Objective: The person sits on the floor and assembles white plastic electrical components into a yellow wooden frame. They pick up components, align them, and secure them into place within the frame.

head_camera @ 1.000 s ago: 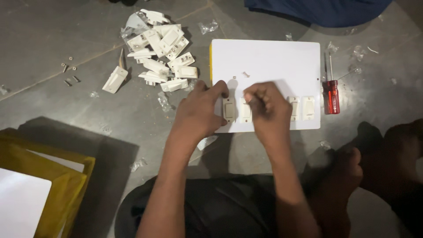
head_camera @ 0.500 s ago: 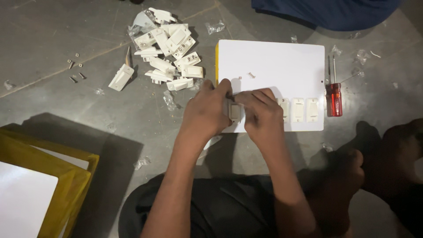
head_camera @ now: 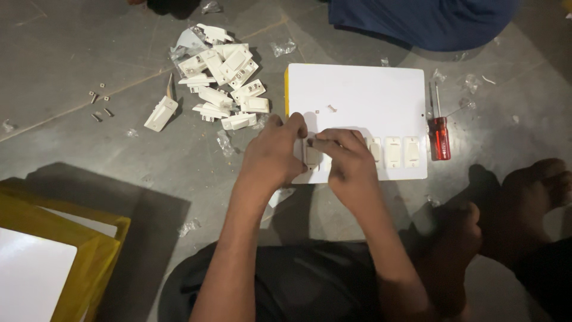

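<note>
A white rectangular switch board (head_camera: 357, 89) with a yellow edge lies flat on the grey floor. My left hand (head_camera: 274, 155) and my right hand (head_camera: 348, 164) meet over its lower left part, both gripping a white switch piece (head_camera: 311, 156) pressed against the board. Three white switches (head_camera: 393, 152) sit in a row in the board just right of my right hand. Part of the held piece is hidden under my fingers.
A heap of several white switch parts (head_camera: 223, 77) lies left of the board. A red-handled screwdriver (head_camera: 440, 134) rests at its right edge. Small screws (head_camera: 98, 101) and clear wrappers dot the floor. A yellow-and-white box (head_camera: 53, 262) stands at lower left; blue cloth (head_camera: 429, 21) behind.
My hands have closed in tighter on the switch piece, fingers overlapping it more. The view shifted slightly; the board and loose parts stay where they were.
</note>
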